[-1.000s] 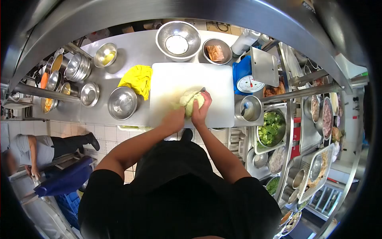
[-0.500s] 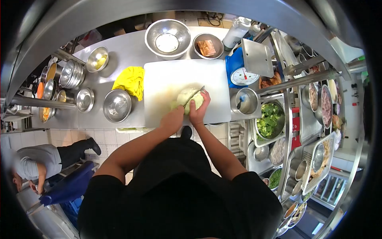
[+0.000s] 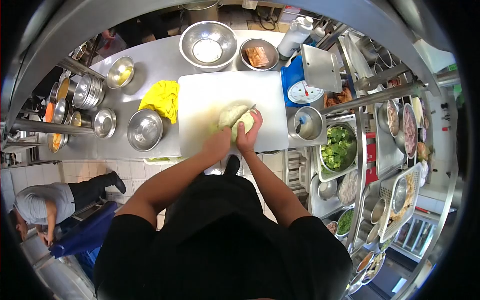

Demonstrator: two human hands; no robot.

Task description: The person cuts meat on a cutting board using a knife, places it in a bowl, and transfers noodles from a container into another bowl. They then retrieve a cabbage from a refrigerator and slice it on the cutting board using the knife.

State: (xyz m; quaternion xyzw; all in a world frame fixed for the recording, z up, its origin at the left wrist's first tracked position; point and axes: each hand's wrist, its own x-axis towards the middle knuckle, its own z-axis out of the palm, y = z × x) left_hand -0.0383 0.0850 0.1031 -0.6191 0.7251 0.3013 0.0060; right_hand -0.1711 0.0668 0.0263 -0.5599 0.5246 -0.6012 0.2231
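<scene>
A pale green cabbage (image 3: pixel 231 116) sits on the white cutting board (image 3: pixel 202 95), split by a gap with a knife (image 3: pixel 253 107) in it. Only the knife's tip end shows clearly; the rest is down in the cut or behind my fingers. My left hand (image 3: pixel 217 144) is closed around the knife handle at the near side of the cabbage. On the right piece of cabbage, my right hand (image 3: pixel 248 132) grips with its thumb on top and its fingers curled over the far side.
Steel bowls (image 3: pixel 145 130) and a yellow cloth (image 3: pixel 161 100) lie left of the board. Behind it stand a large bowl (image 3: pixel 187 47) and a bowl with a brownish block (image 3: pixel 257 56). A blue scale (image 3: pixel 292 80) and a container (image 3: pixel 312 131) are at right. Another person (image 3: pixel 45 202) bends at lower left.
The knife has sunk deeper into the cabbage, and the cut has opened into a visible gap between two parts. My right hand still holds the right side. The view has shifted slightly.
</scene>
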